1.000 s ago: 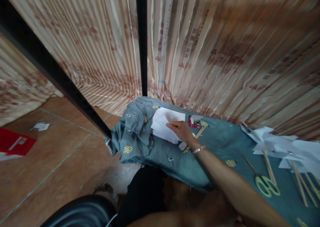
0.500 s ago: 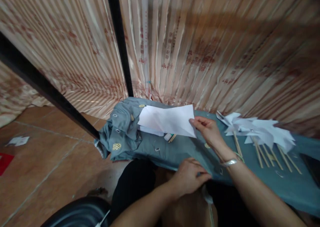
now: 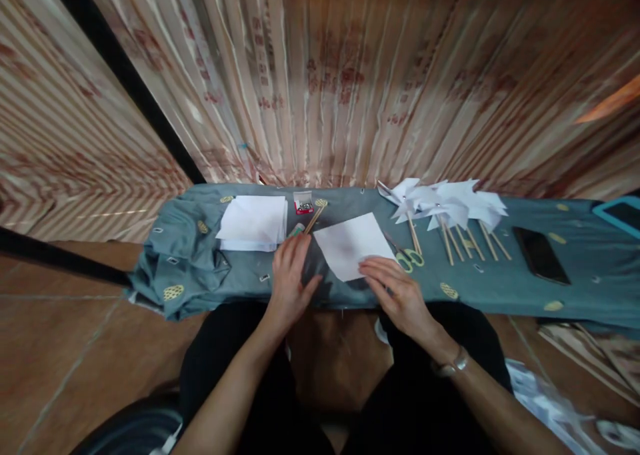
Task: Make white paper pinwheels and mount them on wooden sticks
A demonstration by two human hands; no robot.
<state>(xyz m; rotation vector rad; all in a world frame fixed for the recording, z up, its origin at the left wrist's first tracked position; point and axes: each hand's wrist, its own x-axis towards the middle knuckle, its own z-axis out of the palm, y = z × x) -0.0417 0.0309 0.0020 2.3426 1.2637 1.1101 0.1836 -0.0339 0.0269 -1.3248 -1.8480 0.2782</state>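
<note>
A squarish white sheet of paper [image 3: 350, 241] is at the middle of the cloth-covered surface, turned at an angle. My right hand [image 3: 397, 295] grips its near right edge, fingers over the paper and thumb below. My left hand [image 3: 291, 275] is left of the sheet, thumb apart from the extended fingers. Its fingertips reach a small white-and-green object [image 3: 297, 229], partly hidden, beside thin wooden sticks [image 3: 315, 219]. Scissors with green handles [image 3: 411, 260] lie right of the sheet, their blades partly under or beside its edge.
A stack of white paper [image 3: 253, 221] lies left. Behind the sticks sits a small red box [image 3: 303, 203] of metal bits. Several paper pinwheels [image 3: 445, 201] on sticks lie right, then a black phone [image 3: 541, 255] and a blue-edged device [image 3: 620, 213]. A striped curtain [image 3: 320, 88] hangs behind.
My right hand has brought the sheet from above the paper stack to the middle. My left hand has moved from my lap onto the surface. The view has swung right, showing the red box and scissors.
</note>
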